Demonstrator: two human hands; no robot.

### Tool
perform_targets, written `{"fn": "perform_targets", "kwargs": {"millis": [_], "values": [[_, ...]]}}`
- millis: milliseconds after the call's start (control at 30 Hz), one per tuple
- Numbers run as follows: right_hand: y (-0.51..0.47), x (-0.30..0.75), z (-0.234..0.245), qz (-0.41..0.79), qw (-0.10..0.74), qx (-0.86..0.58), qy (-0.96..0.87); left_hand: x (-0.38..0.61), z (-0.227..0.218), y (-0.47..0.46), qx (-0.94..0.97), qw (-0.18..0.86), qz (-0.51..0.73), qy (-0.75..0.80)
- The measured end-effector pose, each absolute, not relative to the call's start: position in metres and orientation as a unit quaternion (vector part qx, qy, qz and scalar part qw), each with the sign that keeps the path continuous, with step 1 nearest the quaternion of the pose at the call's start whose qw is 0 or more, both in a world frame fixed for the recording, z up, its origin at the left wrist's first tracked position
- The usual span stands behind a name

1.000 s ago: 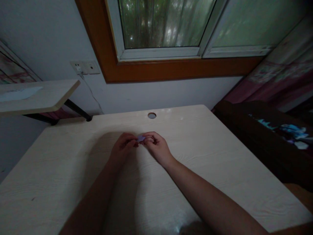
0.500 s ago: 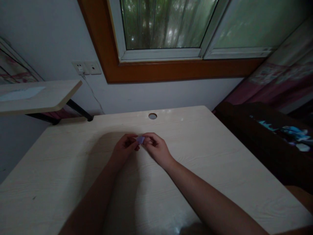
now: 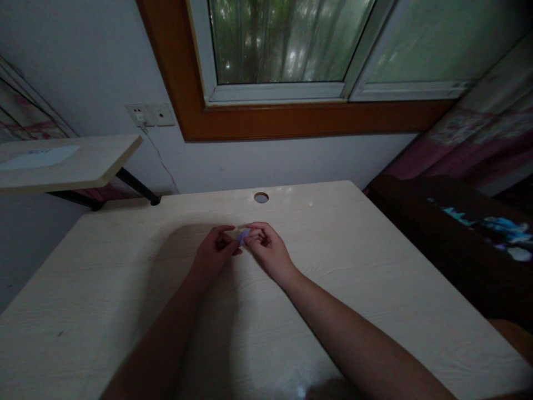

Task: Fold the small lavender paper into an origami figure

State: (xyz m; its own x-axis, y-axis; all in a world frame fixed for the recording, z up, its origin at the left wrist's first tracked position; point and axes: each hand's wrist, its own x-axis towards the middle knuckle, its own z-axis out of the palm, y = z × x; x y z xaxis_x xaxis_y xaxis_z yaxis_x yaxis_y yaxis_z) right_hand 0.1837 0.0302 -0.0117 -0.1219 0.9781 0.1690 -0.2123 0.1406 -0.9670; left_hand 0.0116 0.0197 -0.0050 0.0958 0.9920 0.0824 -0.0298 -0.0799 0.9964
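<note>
Since a second ago the lilac scrap [image 3: 242, 236] is tipping up more on edge between the fingertips, and the left forefinger is stretching out straighter over it.

Working from the left: a pale laminate side shelf [image 3: 83, 161] is jutting out on a black bracket, with a flat white sheet lying on it, and a white wall socket [image 3: 150, 115] is feeding a thin cord down behind the desk [image 3: 375, 266].

My left hand [image 3: 214, 247] is hovering just above the middle of the desk, fingers half curled. Its thumb and forefinger are meeting the scrap's left edge, but in this dim light I cannot tell whether they are truly clamping it. The scrap itself is tiny, thin and creased, looking like folded paper with a pointed corner.

My right hand [image 3: 266, 247] is pinching the scrap's right side between thumb and fingertips.

I am judging the risk this way: the piece is so small and light that an uneven pull could be tearing it or flicking it loose. It could then be skidding over the smooth wood-grain top toward the round cable hole [image 3: 261, 197] near the back edge.

Off the right edge a dark wooden bed frame [image 3: 437, 222] is standing close by.
</note>
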Motion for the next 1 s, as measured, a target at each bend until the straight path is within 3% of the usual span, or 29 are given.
{"fn": "perform_targets", "kwargs": {"millis": [733,1000], "values": [[0.025,0.185,-0.008,0.510,0.527,-0.375,-0.567,0.014,0.003,0.016,0.534,0.529,0.509,0.419],[0.025,0.189,-0.002,0.429,0.487,-0.355,-0.673,0.010,-0.001,0.017,0.538,0.538,0.512,0.398]]}}
